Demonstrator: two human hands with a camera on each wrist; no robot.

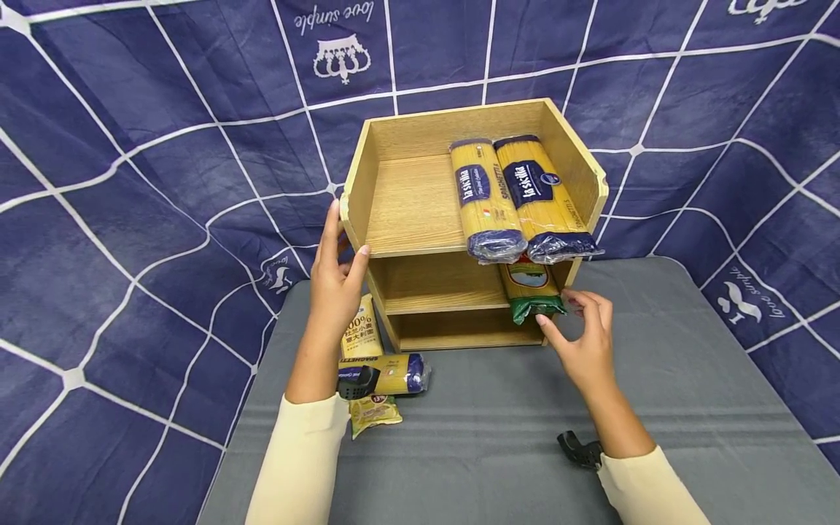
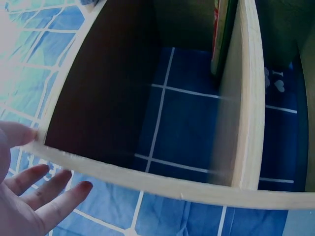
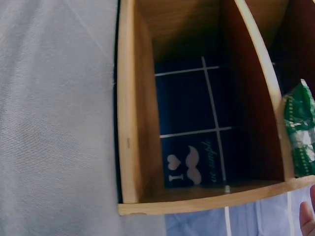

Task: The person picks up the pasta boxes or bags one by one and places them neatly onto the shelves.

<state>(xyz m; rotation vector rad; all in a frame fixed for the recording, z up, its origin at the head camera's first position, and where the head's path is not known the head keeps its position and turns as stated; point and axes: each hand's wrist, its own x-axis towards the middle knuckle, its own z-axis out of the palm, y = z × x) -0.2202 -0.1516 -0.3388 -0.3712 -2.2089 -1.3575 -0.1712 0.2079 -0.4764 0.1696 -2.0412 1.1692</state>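
A small wooden shelf unit [image 1: 420, 197] stands at the centre with three levels. My left hand [image 1: 335, 295] is at its upper left side; the thumb touches the front edge and the fairly straight fingers [image 2: 61, 206] extend outside the side panel. My right hand [image 1: 587, 343] is at the lower right, its thumb beside the green end of a pasta pack [image 1: 533, 292] on the middle level. Its spread fingers lie near the right side panel; contact is unclear. On the top level lie two spaghetti packs, the left one [image 1: 487, 197] beside the right one [image 1: 545, 193].
Left of the unit, partly behind my left arm, are a cream pasta pack [image 1: 364, 332], a blue-ended spaghetti pack [image 1: 394, 374] and a small yellow-green packet [image 1: 375, 414]. Grey cloth [image 1: 472, 437] covers the table. Blue checked fabric [image 1: 197, 146] hangs behind and at the sides.
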